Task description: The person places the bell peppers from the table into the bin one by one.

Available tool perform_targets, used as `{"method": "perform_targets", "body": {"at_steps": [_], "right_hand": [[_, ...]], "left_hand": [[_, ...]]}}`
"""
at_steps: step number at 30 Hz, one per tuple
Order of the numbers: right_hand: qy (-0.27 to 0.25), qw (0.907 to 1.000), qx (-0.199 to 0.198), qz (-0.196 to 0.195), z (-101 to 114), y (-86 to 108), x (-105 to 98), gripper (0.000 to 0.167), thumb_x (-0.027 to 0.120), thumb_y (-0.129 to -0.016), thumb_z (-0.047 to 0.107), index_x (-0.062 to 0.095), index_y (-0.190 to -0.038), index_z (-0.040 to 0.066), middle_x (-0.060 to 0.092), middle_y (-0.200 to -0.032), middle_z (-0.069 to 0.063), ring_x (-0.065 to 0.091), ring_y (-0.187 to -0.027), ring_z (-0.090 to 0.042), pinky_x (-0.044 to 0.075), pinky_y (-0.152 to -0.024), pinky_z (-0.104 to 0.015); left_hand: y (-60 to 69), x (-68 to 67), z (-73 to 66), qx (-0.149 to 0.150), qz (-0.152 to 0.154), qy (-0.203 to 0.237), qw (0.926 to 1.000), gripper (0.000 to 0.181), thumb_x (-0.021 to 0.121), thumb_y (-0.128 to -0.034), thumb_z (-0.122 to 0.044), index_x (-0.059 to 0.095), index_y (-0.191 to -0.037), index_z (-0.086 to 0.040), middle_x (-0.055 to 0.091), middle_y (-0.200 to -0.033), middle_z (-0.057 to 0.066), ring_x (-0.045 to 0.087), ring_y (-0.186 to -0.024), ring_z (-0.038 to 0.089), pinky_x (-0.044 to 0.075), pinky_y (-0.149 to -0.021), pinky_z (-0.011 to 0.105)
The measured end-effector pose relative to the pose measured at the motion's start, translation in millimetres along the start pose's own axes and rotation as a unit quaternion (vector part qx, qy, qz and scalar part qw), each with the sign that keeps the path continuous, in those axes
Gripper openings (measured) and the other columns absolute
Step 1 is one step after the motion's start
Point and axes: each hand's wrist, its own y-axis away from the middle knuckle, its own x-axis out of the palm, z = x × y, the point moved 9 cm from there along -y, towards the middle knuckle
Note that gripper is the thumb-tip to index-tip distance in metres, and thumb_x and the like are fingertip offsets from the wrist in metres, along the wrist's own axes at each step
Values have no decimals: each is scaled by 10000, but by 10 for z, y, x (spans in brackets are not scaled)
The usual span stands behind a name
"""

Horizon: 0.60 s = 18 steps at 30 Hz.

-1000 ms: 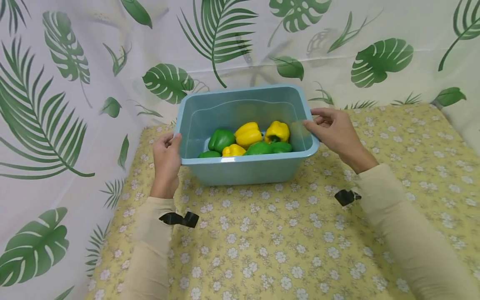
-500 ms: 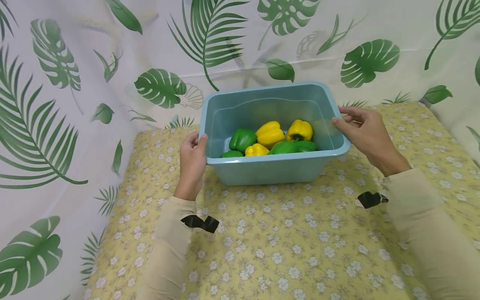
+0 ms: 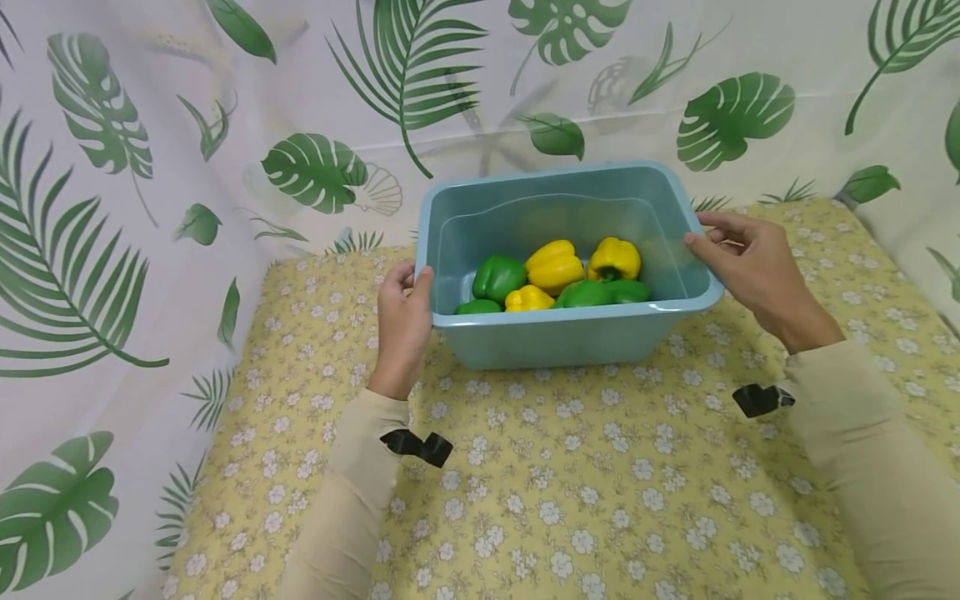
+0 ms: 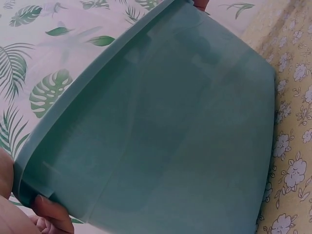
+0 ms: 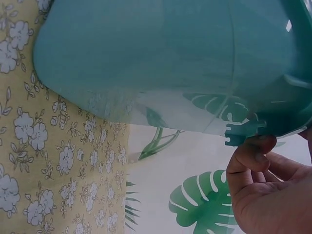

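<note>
A blue plastic tub (image 3: pixel 555 337) is held between my two hands near the back of the table. My left hand (image 3: pixel 402 321) grips its left rim, thumb on top and fingers curled beneath, as the left wrist view shows. At the opposite end my right hand (image 3: pixel 765 271) pinches the right rim, with curled fingers (image 5: pixel 253 153) under the lip in the right wrist view. Inside lie several bell peppers: a green pepper (image 3: pixel 498 278), a yellow pepper (image 3: pixel 554 266), another yellow pepper (image 3: pixel 614 259), and more partly hidden behind the front rim.
A yellow floral cloth (image 3: pixel 525 483) covers the table. White sheeting with green leaf prints (image 3: pixel 315 171) hangs behind and to the left. Black straps (image 3: pixel 416 447) with small cameras are worn at both wrists.
Tub and both hands have shifted to the right in the head view, quickly at first, then only slightly. The grip on both rims is unchanged, and the peppers stay inside.
</note>
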Motion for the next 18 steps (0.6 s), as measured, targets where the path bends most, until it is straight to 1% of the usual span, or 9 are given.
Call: {"method": "perform_targets", "body": {"at_steps": [3, 5, 7, 9, 10, 14, 18], "right_hand": [[-5, 10000, 82, -36, -25, -3, -10, 505, 622, -1020, 255, 536, -1418, -45, 609, -931, 101, 665, -820, -40, 562, -679, -152], [-17, 9998, 161, -154, -50, -1, -16, 506, 625, -1017, 278, 546, -1419, -20, 627, -933, 122, 661, -834, -45, 561, -674, -159], [-6, 9992, 252, -295, -76, 15, -22, 515, 625, -1015, 313, 554, -1427, 13, 635, -932, 129, 646, -846, -59, 552, -664, -159], [-13, 9984, 374, -416, -107, 40, -22, 535, 625, -1011, 344, 545, -1452, 52, 640, -935, 147, 628, -859, -60, 543, -662, -153], [-19, 9982, 416, -438, -112, 46, -16, 545, 625, -1010, 352, 537, -1467, 68, 640, -939, 150, 619, -871, -59, 538, -665, -149], [-19, 9977, 482, -466, -109, 59, 4, 567, 615, -1016, 349, 500, -1507, 90, 636, -951, 156, 609, -884, -38, 534, -684, -131], [-25, 9982, 395, -455, -79, 40, 24, 565, 610, -1021, 334, 494, -1511, 79, 636, -941, 149, 618, -875, -36, 542, -682, -137]], "left_hand": [[5, 0, -4, 59, 49, -49, 10000, 370, 478, -1090, -247, 558, -1336, 17, 534, -1114, 161, 573, -963, 211, 510, -817, 370], [19, 2, -13, 106, 159, -174, 9997, 385, 469, -1092, -267, 544, -1365, -6, 533, -1125, 152, 561, -901, 204, 512, -752, 374], [41, 10, -28, 211, 309, -318, 9988, 404, 451, -1097, -273, 515, -1421, -41, 530, -1142, 150, 533, -799, 203, 500, -669, 372], [72, 23, -45, 340, 446, -521, 9971, 424, 429, -1103, -274, 475, -1480, -87, 515, -1165, 121, 493, -726, 192, 470, -594, 349], [87, 28, -55, 416, 484, -593, 9962, 431, 418, -1105, -267, 458, -1502, -104, 504, -1189, 126, 474, -696, 199, 456, -571, 347], [120, 50, -78, 679, 450, -900, 9926, 470, 382, -1109, -248, 391, -1562, -124, 451, -1268, 154, 483, -726, 203, 471, -581, 334], [129, 47, -76, 769, 357, -1021, 9912, 498, 368, -1108, -257, 346, -1585, -114, 432, -1279, 153, 476, -697, 228, 484, -582, 364]]}}
